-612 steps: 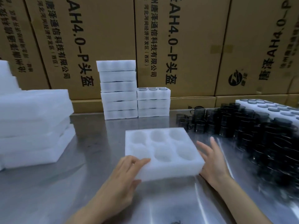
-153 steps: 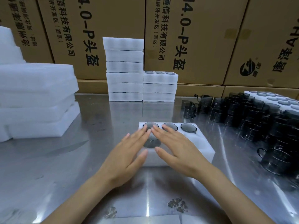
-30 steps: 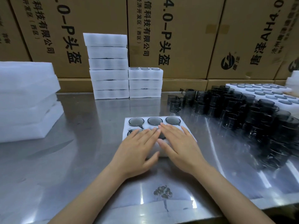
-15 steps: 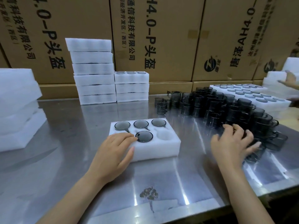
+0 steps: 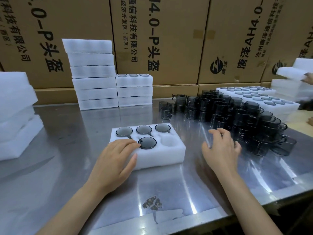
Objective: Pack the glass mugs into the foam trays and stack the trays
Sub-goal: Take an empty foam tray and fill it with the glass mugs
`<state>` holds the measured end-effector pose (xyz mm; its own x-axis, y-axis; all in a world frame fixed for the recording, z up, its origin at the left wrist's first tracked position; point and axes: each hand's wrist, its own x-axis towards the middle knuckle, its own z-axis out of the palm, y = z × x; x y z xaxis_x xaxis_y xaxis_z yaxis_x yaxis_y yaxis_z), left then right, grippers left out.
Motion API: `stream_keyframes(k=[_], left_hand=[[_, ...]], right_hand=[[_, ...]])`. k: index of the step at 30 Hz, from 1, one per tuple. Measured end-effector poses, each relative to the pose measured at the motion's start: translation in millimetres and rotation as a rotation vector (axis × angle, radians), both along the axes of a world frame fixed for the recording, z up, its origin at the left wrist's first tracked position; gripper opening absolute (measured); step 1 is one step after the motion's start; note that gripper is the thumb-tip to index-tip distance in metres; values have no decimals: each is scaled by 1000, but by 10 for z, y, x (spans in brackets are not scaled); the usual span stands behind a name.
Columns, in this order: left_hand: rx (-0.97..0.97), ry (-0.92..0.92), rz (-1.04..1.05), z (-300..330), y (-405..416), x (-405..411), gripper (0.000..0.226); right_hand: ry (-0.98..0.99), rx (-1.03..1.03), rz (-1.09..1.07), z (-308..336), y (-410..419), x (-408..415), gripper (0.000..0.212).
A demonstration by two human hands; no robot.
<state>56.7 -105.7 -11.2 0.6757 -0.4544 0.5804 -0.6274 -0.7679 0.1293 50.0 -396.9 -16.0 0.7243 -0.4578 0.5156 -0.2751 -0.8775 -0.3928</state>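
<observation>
- Left hand [image 5: 115, 160] resting flat on the near-left corner of the white six-pocket foam tray [image 5: 171, 155], fingers straight and relaxed, covering the near-left pocket; contents of that pocket hidden.
- Right hand [image 5: 220, 150] hovering over the worktop between the tray and the mugs, fingers loosely spread and slightly curled, holding nothing; somewhat blurred.
- Four smoky grey glass mugs seated in the tray: three across the far row [image 5: 144, 130] and one in the near middle pocket [image 5: 147, 142].
- Near-right pocket [image 5: 169, 142] empty, white foam showing.
- Large cluster of loose smoky grey glass mugs [image 5: 237, 114] standing on the shiny steel worktop [image 5: 71, 133] just right of the right hand, many unpacked.
- Judging by this: current tray nearly filled, at least one mug to add, then stacking.
- Against the far brown printed cardboard boxes [image 5: 169, 39], a tall stack of six white foam trays [image 5: 93, 75] and, touching it, a shorter stack of three [image 5: 134, 89] with mug rims visible on top.
- Wide white foam tray filled with mugs [image 5: 254, 97] behind the cluster.
- Stack of plain white foam slabs [image 5: 15, 116] at the left edge.
- Much work left, given the number of loose mugs.
</observation>
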Motion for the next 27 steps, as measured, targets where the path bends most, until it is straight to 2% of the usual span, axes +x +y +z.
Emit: stream_keyframes(k=[2, 7, 11, 13, 15, 18, 22, 27], left_hand=[[-1, -5, 1, 2, -8, -5, 42], [-6, -7, 5, 0, -8, -10, 41], [2, -2, 8, -5, -4, -9, 41], [-2, 4, 11, -7, -4, -9, 41], [-6, 6, 10, -8, -3, -10, 41], [-12, 9, 9, -7, -1, -10, 40], [-18, 20, 13, -10, -4, -6, 41], [-29, 26, 10, -10, -5, -15, 41]], right_hand=[[-42, -10, 9, 0, -25, 40, 43], [210, 200, 130, -15, -102, 180, 61], [208, 278, 199, -5, -125, 258, 71], [137, 373, 245, 32, -90, 268, 65], [-14, 459, 298, 87, -30, 262, 54], [-187, 509, 421, 245, 104, 240, 45], [-163, 522, 713, 486, 296, 223, 50], [-108, 529, 704, 602, 475, 289, 38]])
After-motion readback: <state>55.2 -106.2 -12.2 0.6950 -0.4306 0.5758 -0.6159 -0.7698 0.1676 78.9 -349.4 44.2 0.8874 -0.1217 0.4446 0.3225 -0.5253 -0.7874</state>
